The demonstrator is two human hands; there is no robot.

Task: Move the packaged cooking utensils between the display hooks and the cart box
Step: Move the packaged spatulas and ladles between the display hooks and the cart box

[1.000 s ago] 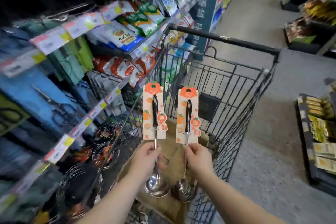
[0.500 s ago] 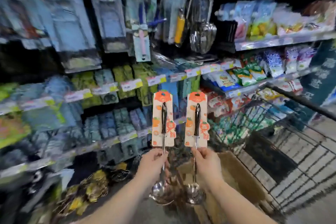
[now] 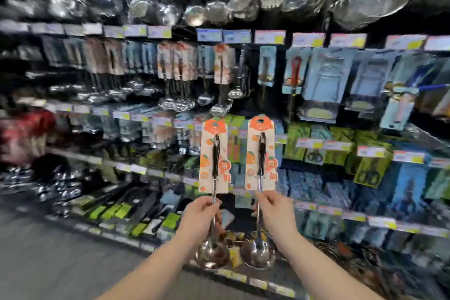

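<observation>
Orange-and-cream backing cards stand up above my fingers, one on each ladle. My left hand point(image 3: 202, 217) pinches the bare steel shaft of the left ladle point(image 3: 214, 158) just under its card, thumb and fingers curled round it. My right hand point(image 3: 275, 214) grips the right ladle point(image 3: 261, 156) the same way. Both bowls hang below my knuckles, and the two packs sit side by side, close but apart. The cart box is out of view.

Matching carded ladles point(image 3: 180, 61) hang on the rack well above and a little left of my fingertips, so I judge the next move is a reach up to hang these two. That is where it can go wrong. I hold each one low on a thin, slick shaft, with the hang-hole at the far top of the card, so a small twist at my fingers would swing the hole wide of a hook tip. Pushed on crooked, the card may bend or tear at the hole. The heavy bowls beneath my hands could swing into each other, or strike the bottom shelf edge point(image 3: 258, 284) just below them. With both hands full, neither can steady a card. The view is blurred, so I cannot pick out the display hooks themselves, or a free one.
</observation>
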